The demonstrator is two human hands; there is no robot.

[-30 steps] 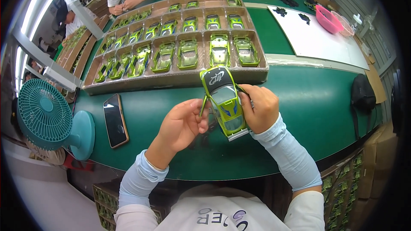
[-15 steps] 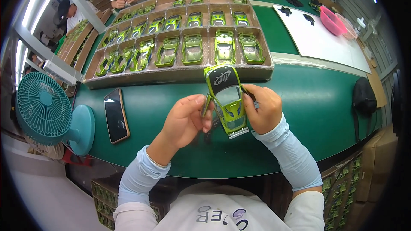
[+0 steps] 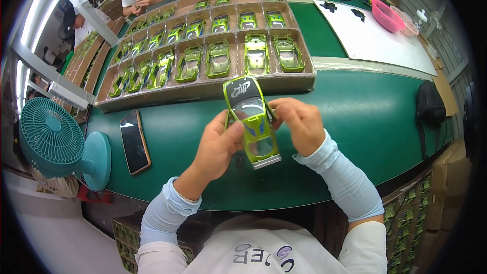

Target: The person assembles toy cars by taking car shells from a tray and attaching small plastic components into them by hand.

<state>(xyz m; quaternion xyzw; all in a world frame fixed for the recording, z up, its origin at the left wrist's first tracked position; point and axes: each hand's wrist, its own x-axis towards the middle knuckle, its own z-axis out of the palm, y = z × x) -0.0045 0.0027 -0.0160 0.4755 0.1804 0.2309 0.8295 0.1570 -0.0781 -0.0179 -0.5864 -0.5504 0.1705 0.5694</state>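
Note:
A bright green toy car body (image 3: 252, 124) with a black bonnet, clear windows and blue side markings is held upright over the table, its silver bumper end toward me. My left hand (image 3: 215, 147) is closed on its left side, the thumb over the edge by the roof. At the right side, my right hand (image 3: 300, 123) pinches a side piece that looks like an open door, its fingertips against the body. Beyond the hands stands a divided cardboard tray (image 3: 208, 93) with several similar green car bodies, some with dark bonnets.
On the left are a teal fan (image 3: 53, 137) and a phone (image 3: 135, 142). At right lie a black pouch (image 3: 431, 102), a white board (image 3: 378, 45) with black parts, and a pink basket (image 3: 388, 16). Two people sit across the green table (image 3: 350, 122).
The car body has shifted left and turned slightly. My left hand has gone from holding a side piece apart to gripping the body. My right hand has moved outward to its right side piece.

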